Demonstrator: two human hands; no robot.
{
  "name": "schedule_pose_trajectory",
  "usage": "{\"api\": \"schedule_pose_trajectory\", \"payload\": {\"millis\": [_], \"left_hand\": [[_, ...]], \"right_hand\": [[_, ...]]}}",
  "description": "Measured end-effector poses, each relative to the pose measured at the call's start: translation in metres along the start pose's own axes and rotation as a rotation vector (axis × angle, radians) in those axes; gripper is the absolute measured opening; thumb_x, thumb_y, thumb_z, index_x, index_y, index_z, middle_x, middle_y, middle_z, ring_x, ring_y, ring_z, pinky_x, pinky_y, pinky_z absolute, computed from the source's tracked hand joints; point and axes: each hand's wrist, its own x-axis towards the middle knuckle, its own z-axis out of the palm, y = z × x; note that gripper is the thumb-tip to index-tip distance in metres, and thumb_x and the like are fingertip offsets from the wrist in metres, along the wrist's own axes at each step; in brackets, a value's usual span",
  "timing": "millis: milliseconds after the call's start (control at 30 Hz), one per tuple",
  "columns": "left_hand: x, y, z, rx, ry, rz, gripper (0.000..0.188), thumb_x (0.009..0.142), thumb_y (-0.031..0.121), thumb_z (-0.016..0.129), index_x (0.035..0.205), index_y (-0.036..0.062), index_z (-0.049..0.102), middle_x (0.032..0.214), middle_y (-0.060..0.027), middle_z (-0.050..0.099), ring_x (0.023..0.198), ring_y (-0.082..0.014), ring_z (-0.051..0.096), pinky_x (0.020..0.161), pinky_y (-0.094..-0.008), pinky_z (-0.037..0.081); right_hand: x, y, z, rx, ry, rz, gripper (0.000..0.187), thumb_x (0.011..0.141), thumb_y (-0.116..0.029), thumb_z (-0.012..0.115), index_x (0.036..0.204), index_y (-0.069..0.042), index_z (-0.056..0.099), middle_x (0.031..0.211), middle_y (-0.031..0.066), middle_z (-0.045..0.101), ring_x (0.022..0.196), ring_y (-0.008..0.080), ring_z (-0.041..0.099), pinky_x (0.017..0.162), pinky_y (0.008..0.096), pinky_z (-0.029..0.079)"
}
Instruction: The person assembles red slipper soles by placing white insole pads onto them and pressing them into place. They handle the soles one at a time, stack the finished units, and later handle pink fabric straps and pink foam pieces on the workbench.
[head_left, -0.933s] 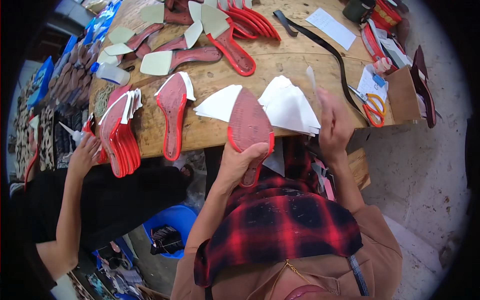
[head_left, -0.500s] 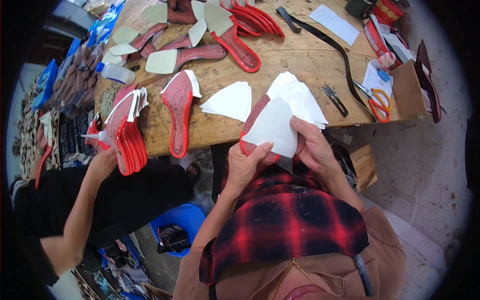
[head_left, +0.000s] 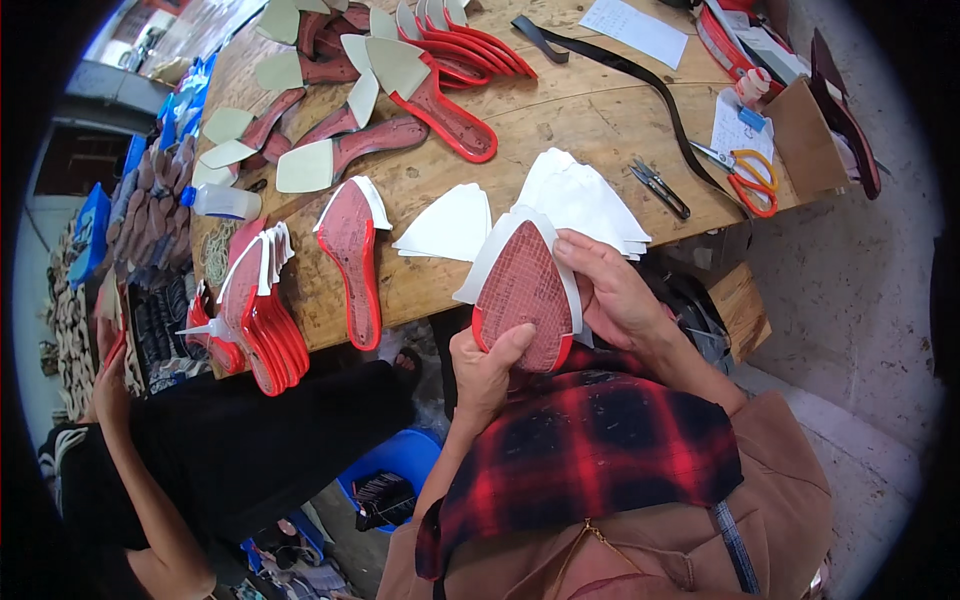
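My left hand (head_left: 484,372) grips a red-edged insole (head_left: 523,290) by its lower left side, thumb on top. The insole's mottled pink face is up, its pointed end away from me. Behind that end sits a white, curved-edged sheet piece (head_left: 487,262), showing along both sides. My right hand (head_left: 612,288) pinches the right edge of this piece against the insole; some fingertips are hidden beneath. Just beyond lies a stack of similar white pieces (head_left: 575,200), with a smaller fanned pile (head_left: 447,222) to its left. One insole with white at its toe (head_left: 347,255) lies on the table.
A row of red-edged insoles (head_left: 262,320) overhangs the wooden table's (head_left: 420,290) front left. Further back are more insoles (head_left: 450,110), a bottle (head_left: 222,201), a black strap (head_left: 640,70), thread snips (head_left: 660,190) and orange-handled scissors (head_left: 752,183). A co-worker's arm (head_left: 140,480) is at left.
The white piece lay over the insole's face; now it is behind, and the insole's pink face shows. The co-worker's hand has moved left, away from the row of insoles. My view has shifted slightly.
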Motion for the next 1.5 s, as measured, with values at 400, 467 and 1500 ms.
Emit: {"api": "schedule_pose_trajectory", "payload": {"millis": [400,467,1500], "left_hand": [[0.004,-0.005,0.003,-0.077,0.044,-0.02,0.024,0.087,0.01,0.071,0.106,-0.0057,0.067,0.098,-0.0087,0.07,0.082,-0.0123,0.065,0.075,-0.0282,0.053],[0.005,-0.004,0.004,-0.055,0.041,-0.016,0.025,0.087,0.01,0.071,0.106,-0.0055,0.067,0.098,-0.0086,0.07,0.082,-0.0124,0.065,0.076,-0.0285,0.053],[0.036,-0.017,-0.001,-0.311,0.115,0.056,0.041,0.092,0.004,0.062,0.13,-0.001,0.048,0.119,-0.0128,0.063,0.103,-0.019,0.064,0.092,-0.0342,0.053]], "right_hand": [[0.001,0.008,-0.001,0.034,-0.018,-0.006,0.033,0.102,-0.019,0.048,0.129,0.001,0.052,0.118,0.0077,0.065,0.105,0.0123,0.063,0.094,0.0282,0.05],[0.002,0.01,-0.004,0.029,-0.013,-0.015,0.033,0.102,-0.019,0.048,0.129,0.001,0.052,0.117,0.0076,0.065,0.105,0.0123,0.063,0.094,0.0282,0.05],[0.013,0.02,-0.03,-0.336,0.006,0.094,0.029,0.1,-0.028,0.055,0.105,-0.001,0.066,0.089,-0.0024,0.064,0.073,0.0032,0.056,0.067,0.0212,0.046]]}}
